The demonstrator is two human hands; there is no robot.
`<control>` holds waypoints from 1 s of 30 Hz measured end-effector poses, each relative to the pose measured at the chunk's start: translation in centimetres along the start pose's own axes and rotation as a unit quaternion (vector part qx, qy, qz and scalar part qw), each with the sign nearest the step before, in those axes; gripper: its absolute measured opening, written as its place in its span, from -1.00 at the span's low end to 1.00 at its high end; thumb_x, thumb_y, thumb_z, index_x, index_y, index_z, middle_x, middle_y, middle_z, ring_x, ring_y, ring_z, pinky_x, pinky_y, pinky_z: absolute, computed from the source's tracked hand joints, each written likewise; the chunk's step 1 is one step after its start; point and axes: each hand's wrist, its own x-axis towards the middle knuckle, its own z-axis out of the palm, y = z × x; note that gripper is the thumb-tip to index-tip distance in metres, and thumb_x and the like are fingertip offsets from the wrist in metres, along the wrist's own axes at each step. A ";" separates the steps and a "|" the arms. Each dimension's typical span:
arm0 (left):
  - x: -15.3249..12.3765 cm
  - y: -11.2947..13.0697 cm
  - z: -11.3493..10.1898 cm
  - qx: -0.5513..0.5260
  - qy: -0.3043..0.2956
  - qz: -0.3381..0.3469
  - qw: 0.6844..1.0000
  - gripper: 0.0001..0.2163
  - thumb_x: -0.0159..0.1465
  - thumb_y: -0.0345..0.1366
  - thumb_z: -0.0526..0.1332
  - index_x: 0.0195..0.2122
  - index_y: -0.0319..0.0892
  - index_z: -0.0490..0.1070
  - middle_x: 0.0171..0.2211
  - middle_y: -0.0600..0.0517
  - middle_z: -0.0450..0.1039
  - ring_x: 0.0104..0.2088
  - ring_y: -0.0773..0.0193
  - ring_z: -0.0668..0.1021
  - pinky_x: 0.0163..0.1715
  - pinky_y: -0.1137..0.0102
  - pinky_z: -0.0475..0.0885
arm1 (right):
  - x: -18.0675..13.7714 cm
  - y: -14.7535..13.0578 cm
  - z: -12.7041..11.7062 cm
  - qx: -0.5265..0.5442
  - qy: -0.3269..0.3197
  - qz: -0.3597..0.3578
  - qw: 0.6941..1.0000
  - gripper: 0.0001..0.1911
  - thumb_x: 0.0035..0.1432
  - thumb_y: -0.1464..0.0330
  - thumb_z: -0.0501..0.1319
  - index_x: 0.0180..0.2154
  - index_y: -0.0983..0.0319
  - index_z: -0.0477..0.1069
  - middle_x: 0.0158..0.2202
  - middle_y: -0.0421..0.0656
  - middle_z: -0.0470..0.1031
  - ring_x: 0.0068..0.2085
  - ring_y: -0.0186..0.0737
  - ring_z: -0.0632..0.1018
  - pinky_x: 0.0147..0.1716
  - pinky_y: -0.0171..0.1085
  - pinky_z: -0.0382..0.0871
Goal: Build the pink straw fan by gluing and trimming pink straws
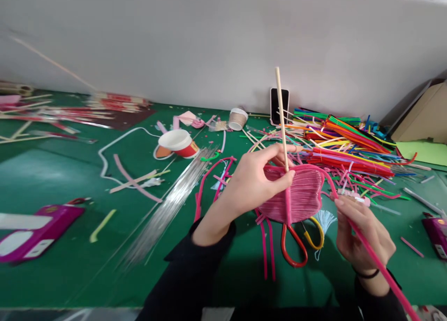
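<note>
My left hand point(253, 181) is closed, pinching a thin wooden stick point(281, 111) that stands upright against a flat pink piece woven from pipe cleaners point(302, 195). My right hand point(363, 235) is closed around a long pink pipe cleaner point(384, 270) that runs from the woven piece's right edge down to the lower right. Loose pink ends point(267, 246) hang below the woven piece. Scissors with a red and a yellow handle point(296, 246) lie on the green table point(70, 172) just under it.
A heap of coloured pipe cleaners point(345, 144) lies at the right. A phone point(279, 106) leans on the white wall. Paper cups point(178, 143), a bundle of thin wires point(171, 204), purple boxes point(35, 232), wooden sticks point(35, 111) and a cardboard box point(424, 114) are spread about.
</note>
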 end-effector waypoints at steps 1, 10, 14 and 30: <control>0.0 0.0 0.0 -0.001 -0.001 -0.001 1.000 -0.90 0.17 -0.39 0.24 -0.28 -0.14 0.48 -0.19 0.03 0.62 -0.27 0.28 0.65 -0.13 0.37 0.56 | -0.1 -0.2 0.0 0.005 -0.003 -0.004 1.000 -0.58 0.15 0.57 0.25 0.05 0.21 0.42 -0.18 -0.11 0.66 -0.22 -0.18 0.68 -0.25 -0.24 0.62; 0.0 0.2 0.0 -0.003 0.001 0.000 1.000 -0.82 0.19 -0.36 0.27 -0.17 -0.13 0.51 -0.26 0.05 0.63 -0.32 0.27 0.65 -0.15 0.35 0.57 | 0.2 -0.9 -1.0 0.085 -0.054 0.000 0.995 -0.61 0.17 0.59 0.20 0.01 0.19 0.45 -0.16 -0.09 0.65 -0.17 -0.16 0.67 -0.17 -0.18 0.61; 0.0 0.2 0.0 0.006 0.005 0.001 1.000 -0.80 0.19 -0.35 0.27 -0.15 -0.13 0.52 -0.27 0.05 0.63 -0.30 0.25 0.65 -0.17 0.35 0.57 | 0.3 -0.8 -1.9 0.178 -0.102 0.135 0.969 -0.69 0.22 0.58 0.09 -0.09 0.20 0.48 -0.17 -0.09 0.64 -0.15 -0.19 0.66 -0.21 -0.24 0.60; 0.0 -0.3 -0.1 0.007 -0.014 0.029 0.999 -0.89 0.23 -0.37 0.26 -0.23 -0.13 0.55 -0.21 0.04 0.64 -0.18 0.23 0.65 -0.12 0.34 0.53 | -0.9 -2.3 0.8 0.079 -0.059 0.143 0.985 -0.49 0.26 0.58 0.15 0.19 0.14 0.35 -0.17 -0.11 0.62 -0.25 -0.32 0.64 -0.25 -0.41 0.53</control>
